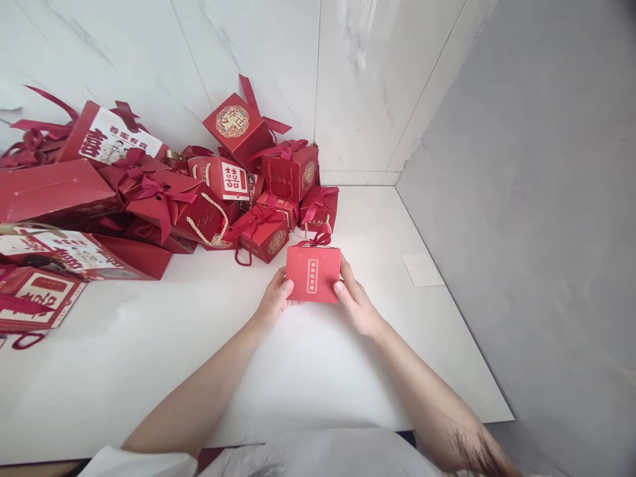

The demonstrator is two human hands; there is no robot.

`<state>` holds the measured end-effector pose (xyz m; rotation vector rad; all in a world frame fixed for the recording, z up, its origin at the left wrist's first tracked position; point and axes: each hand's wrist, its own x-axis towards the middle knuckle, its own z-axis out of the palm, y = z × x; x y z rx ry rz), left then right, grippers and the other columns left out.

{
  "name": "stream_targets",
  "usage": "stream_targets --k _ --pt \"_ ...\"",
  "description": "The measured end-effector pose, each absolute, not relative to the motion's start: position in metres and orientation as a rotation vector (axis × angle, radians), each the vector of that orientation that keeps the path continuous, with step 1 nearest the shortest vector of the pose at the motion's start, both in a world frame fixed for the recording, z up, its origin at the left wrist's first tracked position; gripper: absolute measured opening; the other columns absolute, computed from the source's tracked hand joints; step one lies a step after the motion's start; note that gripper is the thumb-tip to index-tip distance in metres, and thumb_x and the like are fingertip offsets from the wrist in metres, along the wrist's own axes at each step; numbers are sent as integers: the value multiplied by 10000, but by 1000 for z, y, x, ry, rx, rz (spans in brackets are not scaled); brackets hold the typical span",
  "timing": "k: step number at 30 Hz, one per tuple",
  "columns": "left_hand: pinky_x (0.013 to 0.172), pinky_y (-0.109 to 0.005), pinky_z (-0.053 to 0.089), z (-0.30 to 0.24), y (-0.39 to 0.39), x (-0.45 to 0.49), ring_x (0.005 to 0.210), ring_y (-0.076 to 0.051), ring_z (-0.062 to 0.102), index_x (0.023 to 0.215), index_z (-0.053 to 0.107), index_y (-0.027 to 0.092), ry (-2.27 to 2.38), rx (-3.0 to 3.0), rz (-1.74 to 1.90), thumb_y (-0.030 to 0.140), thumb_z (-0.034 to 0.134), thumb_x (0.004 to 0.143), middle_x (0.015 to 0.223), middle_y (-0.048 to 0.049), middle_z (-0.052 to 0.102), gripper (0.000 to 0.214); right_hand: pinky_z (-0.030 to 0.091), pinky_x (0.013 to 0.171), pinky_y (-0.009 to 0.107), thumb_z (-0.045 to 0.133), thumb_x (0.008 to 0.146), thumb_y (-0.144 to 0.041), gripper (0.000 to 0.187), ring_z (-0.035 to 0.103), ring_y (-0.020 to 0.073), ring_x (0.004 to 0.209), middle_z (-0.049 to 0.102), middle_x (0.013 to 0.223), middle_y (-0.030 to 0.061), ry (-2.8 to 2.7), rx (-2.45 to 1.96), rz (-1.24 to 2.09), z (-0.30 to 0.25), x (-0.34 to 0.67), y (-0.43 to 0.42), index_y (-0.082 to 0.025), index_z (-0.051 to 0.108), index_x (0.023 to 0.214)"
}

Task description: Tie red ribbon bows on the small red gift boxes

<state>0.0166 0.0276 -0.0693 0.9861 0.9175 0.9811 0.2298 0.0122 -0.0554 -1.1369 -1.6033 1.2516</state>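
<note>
A red gift box [325,275] with pale vertical lettering is held between both my hands, over the white table. On its left side my left hand [274,295] grips it, thumb on the front edge. My right hand [358,301] clasps the right side the same way, with its thumb at the lower corner. A dark red ribbon bow [320,238] shows at the box's top edge. Just beyond it sit a small red box with a ribbon [318,209] and another with a gold round emblem [265,235].
Many red gift boxes with ribbons and cord handles are piled along the left and back, one tilted box [236,129] on top. A white tiled wall [258,40] bounds the table [397,397] behind. A pale square [422,269] lies near the right edge, beside a grey surface.
</note>
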Motion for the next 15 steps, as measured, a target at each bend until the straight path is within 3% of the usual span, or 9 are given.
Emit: stream_targets --k 5,9,15 --pt "718 -418 577 -69 28 16 1008 -322 684 1267 501 217 980 1077 975 676 601 810 1298 -157 620 656 548 959 471 460 947 -666 827 645 272 1106 407 1543 135 -1546 -1140 1256 -61 230 13 -305 99 1598" --pt "618 -343 550 -73 26 15 869 -260 691 1245 483 204 967 1195 1001 680 565 826 1181 -132 653 640 552 946 467 477 939 -664 820 646 265 1079 420 1524 135 -1542 -1100 1214 -59 229 12 -312 125 1590" --pt "556 -293 503 -71 24 16 816 -221 657 1222 477 204 1005 1255 1036 694 533 833 1106 -110 656 629 539 964 472 474 933 -675 822 646 268 1078 433 1515 136 -1535 -1104 1189 -60 227 11 -307 144 1590"
